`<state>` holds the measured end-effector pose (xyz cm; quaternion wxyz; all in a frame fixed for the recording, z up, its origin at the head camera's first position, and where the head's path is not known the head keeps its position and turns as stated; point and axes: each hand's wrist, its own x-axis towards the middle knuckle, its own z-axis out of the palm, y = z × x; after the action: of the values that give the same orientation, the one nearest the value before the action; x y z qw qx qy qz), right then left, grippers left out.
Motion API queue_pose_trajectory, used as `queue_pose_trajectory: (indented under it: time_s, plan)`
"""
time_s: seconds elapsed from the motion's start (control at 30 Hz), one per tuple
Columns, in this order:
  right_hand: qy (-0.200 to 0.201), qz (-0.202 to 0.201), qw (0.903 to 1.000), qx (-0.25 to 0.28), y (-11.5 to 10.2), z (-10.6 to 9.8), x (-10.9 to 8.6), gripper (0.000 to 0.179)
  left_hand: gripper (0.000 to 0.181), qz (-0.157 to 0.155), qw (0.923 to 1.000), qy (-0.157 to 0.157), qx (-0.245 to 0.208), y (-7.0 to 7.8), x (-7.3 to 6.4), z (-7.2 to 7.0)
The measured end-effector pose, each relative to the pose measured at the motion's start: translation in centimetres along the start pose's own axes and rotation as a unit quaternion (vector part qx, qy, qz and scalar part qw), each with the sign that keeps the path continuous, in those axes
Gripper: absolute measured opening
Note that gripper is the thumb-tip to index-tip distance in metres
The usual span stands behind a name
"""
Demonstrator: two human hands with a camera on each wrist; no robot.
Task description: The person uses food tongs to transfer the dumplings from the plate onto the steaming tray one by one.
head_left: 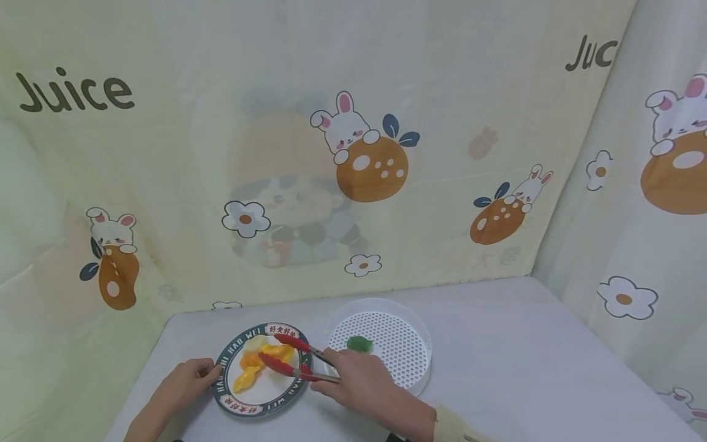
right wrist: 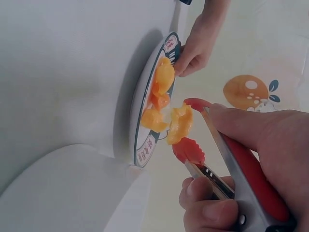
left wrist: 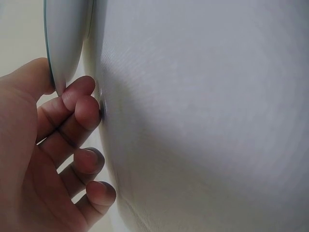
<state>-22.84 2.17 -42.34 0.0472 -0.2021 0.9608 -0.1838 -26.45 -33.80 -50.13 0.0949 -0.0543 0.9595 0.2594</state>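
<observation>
My left hand (head_left: 185,383) pinches the left rim of a round plate (head_left: 276,388) with a dark green lettered border, thumb above and fingertips (left wrist: 79,89) beneath. On the plate lie several soft-looking yellow and orange pieces (head_left: 245,379) and a paler one (head_left: 256,343); their exact kind cannot be told. My right hand (head_left: 361,379) grips metal tongs (head_left: 278,364) with red tips and handle pads, reaching over the plate from the right. Between the spread tips is a curved yellow piece (right wrist: 180,123), which overlaps the plate in the right wrist view.
A round white basket (head_left: 422,368) with a perforated bottom stands right of the plate, partly behind my right hand. Inside it lies a dark green piece (head_left: 359,344). The white-covered table (head_left: 497,356) is backed by a printed curtain (head_left: 442,233), with more curtain at the right.
</observation>
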Motion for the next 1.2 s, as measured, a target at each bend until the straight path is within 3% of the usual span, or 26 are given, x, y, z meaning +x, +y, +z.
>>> queue_pose_trajectory:
  time_s: [0.67, 1.2]
  plan:
    - [0.006, 0.008, 0.9999, 0.012, 2.0, -0.2, -1.5, 0.061, 0.03, 0.005, 1.0, 0.007, 0.001, 0.2, -0.2, -0.1]
    - [0.002, 0.051, 0.9985, 0.02, 3.7, -0.4, -2.4, 0.068, 0.03, 0.008, 0.9999, 0.008, 0.001, -0.1, -0.1, 0.0]
